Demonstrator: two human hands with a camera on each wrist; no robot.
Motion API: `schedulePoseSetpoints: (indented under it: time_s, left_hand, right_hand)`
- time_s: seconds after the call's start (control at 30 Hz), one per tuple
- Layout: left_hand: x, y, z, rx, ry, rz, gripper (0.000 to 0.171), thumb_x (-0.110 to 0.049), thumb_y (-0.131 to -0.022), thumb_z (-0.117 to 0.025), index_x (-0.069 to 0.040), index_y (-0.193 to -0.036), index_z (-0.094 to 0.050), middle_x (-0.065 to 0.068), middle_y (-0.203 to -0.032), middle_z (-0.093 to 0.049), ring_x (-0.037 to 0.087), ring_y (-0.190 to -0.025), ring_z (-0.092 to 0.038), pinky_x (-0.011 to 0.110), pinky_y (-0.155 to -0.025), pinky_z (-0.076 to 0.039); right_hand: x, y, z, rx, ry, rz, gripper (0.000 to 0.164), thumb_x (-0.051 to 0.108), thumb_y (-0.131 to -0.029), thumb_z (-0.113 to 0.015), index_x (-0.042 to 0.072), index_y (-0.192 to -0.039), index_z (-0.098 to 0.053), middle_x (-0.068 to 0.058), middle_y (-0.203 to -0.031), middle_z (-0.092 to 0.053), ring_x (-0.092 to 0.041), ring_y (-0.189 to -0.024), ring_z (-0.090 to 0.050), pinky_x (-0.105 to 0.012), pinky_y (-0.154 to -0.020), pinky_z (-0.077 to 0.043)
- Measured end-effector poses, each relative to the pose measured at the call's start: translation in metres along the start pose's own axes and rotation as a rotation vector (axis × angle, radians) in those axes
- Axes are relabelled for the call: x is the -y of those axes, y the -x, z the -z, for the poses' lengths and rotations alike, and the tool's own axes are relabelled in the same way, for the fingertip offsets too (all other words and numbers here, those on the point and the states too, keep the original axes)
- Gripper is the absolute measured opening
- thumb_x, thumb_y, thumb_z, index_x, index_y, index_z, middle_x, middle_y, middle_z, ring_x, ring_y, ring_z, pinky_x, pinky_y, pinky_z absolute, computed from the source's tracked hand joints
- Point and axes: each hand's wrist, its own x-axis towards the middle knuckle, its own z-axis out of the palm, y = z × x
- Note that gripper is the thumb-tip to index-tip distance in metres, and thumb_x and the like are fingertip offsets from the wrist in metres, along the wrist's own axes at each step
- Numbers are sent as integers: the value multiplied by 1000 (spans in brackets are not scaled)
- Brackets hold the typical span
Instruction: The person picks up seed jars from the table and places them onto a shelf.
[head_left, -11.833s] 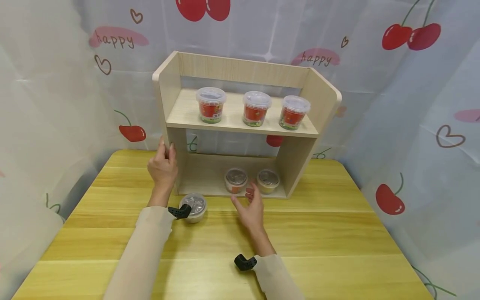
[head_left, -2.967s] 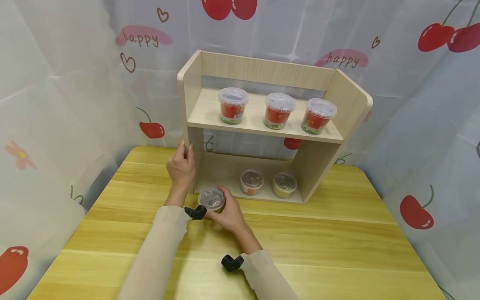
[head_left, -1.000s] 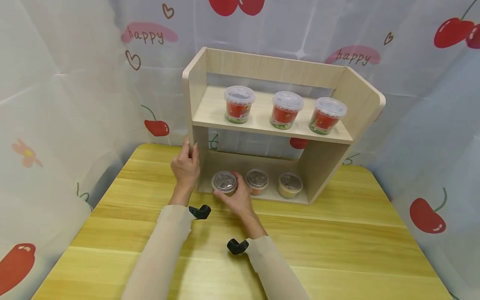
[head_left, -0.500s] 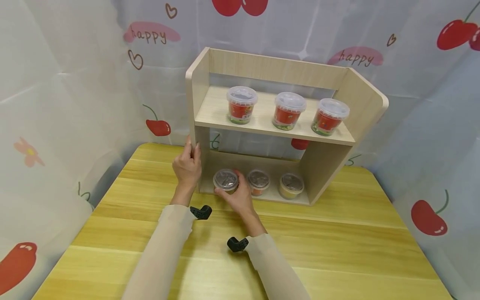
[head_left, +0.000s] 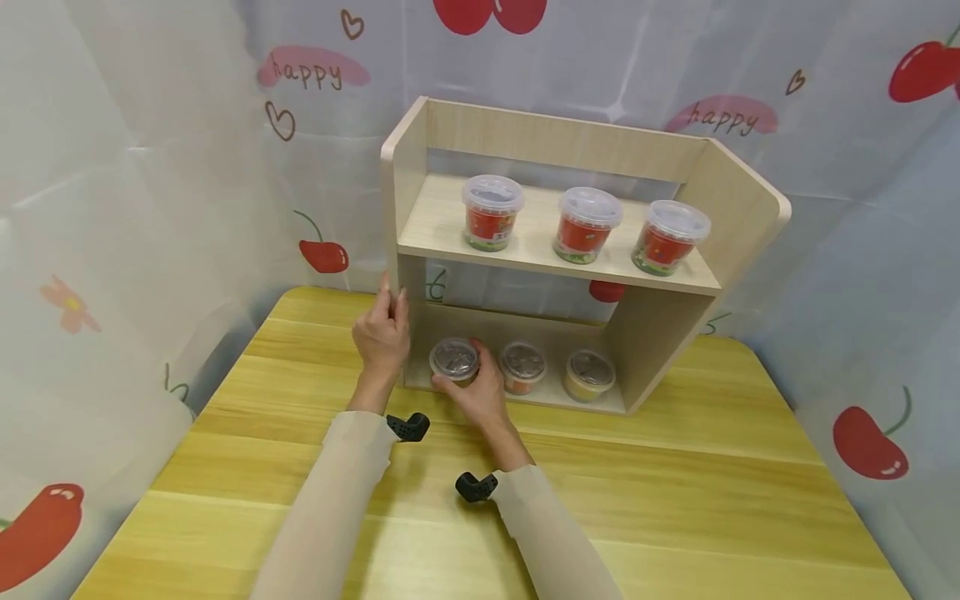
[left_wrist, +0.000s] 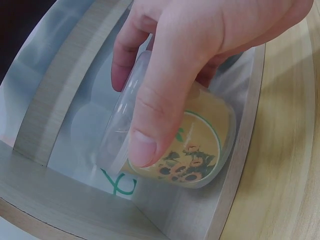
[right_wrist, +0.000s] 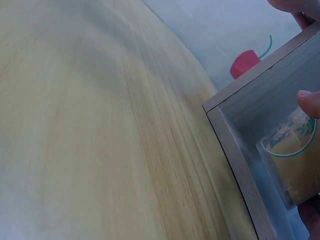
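Note:
In the head view, my left hand point(head_left: 382, 333) holds the left side panel of a pale wooden two-tier shelf point(head_left: 525, 127), thumb by its front edge. My right hand point(head_left: 483, 396) grips a round lidded tub point(head_left: 455, 358) at the left of the lower tier, beside an orange-toned tub point(head_left: 522, 365) and a yellowish one point(head_left: 589, 373). In the left wrist view, a thumb lies across the gripped tub point(left_wrist: 200, 160), which bears a sunflower label, and its clear lid shows at the left. In the right wrist view, fingers hold the tub point(right_wrist: 295, 155) at the frame's edge.
Three red-labelled tubs with clear lids, left point(head_left: 491, 215), middle point(head_left: 587, 227) and right point(head_left: 670, 239), stand on the upper tier. The shelf sits toward the back of a wooden table point(head_left: 675, 492). A cherry-print curtain point(head_left: 847, 275) hangs behind and at the sides.
The left tub, earlier on the table before the shelf, was gripped by my right hand and moved into the lower tier. My left hand keeps its hold; in the last half second little differs.

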Motion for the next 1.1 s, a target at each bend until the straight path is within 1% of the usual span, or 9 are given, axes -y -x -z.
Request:
schedulePoseSetpoints:
  time_s: [0.17, 0.33, 0.5, 0.6, 0.83, 0.93, 1.1]
  left_hand:
    - [1, 0, -1, -5, 7, -5, 35, -20, -97, -59, 0, -126, -62, 17, -59, -58, 30, -41, -49, 45, -41, -39]
    - [3, 0, -1, -18, 3, -5, 35, -20, -96, -59, -1, -125, -63, 17, -59, -59, 32, -42, -51, 47, -41, -40]
    - [2, 0, -2, -13, -3, -16, 37, -22, -97, -59, -1, -127, -62, 18, -61, -61, 32, -41, -50, 46, -41, -40]
    - [3, 1, -1, -5, -7, -9, 37, -23, -98, -58, -1, -127, -62, 18, -64, -63, 32, -42, -52, 47, -42, -41]
    - [4, 1, -2, 2, -9, -4, 41, -33, -102, -51, -2, -127, -62, 20, -70, -67, 35, -46, -56, 49, -44, -43]
    - [4, 2, -2, -10, -4, -7, 44, -38, -104, -48, -3, -127, -62, 19, -66, -64, 35, -45, -55, 49, -44, -42]
    - [4, 2, -3, -25, 3, -16, 48, -41, -104, -45, -2, -125, -63, 18, -63, -62, 32, -42, -51, 47, -42, -41]
  right_hand:
    - [-1, -3, -2, -12, -16, 6, 88, 32, -73, -86, 3, -144, -43, -19, -136, -54, -33, -124, -53, -47, -102, -41]
    - [-3, -6, -5, -18, -17, 16, 86, 30, -74, -86, 2, -144, -43, -19, -136, -55, -32, -123, -54, -46, -102, -41]
    - [-3, -8, -7, -20, -21, 20, 86, 31, -74, -85, 3, -144, -43, -19, -136, -55, -33, -122, -54, -48, -101, -41]
    - [-3, -8, -8, -25, -36, 25, 86, 31, -74, -85, 2, -143, -43, -20, -135, -56, -34, -121, -55, -49, -100, -42]
    - [-6, -10, -10, -51, -86, 15, 86, 29, -74, -85, -1, -142, -44, -22, -133, -56, -36, -120, -55, -49, -101, -41]
    - [-6, -11, -11, -46, -86, 10, 86, 28, -74, -85, -1, -143, -43, -21, -134, -55, -35, -121, -55, -48, -101, -41]
    - [-8, -12, -13, -47, -79, 12, 86, 27, -73, -85, -1, -143, -44, -20, -135, -55, -34, -122, -54, -47, -102, -40]
